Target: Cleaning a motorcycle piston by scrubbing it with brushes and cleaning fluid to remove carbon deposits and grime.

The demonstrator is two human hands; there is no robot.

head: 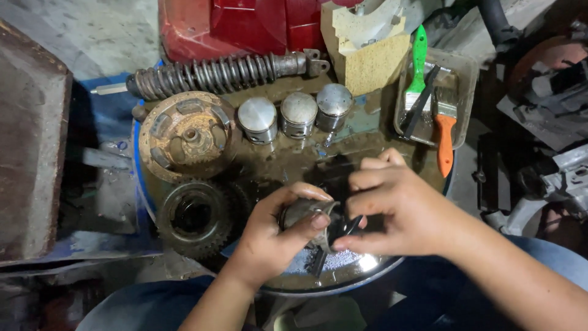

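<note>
**Dirty piston held in both hands over the drum top**

The grimy piston (303, 213) sits in the left hand (275, 236), grip closed around its body, just above the oily counter (367, 147). The right hand (401, 211) pinches a small dark part (346, 228) at the piston's open end. Beyond the grip, three clean pistons (298, 114) stand in a row; this one looks unfinished. Left of the grip lie a toothed gear (195, 217) and a rusty clutch plate (187, 135); brushes (444, 125) lie far right.
</note>
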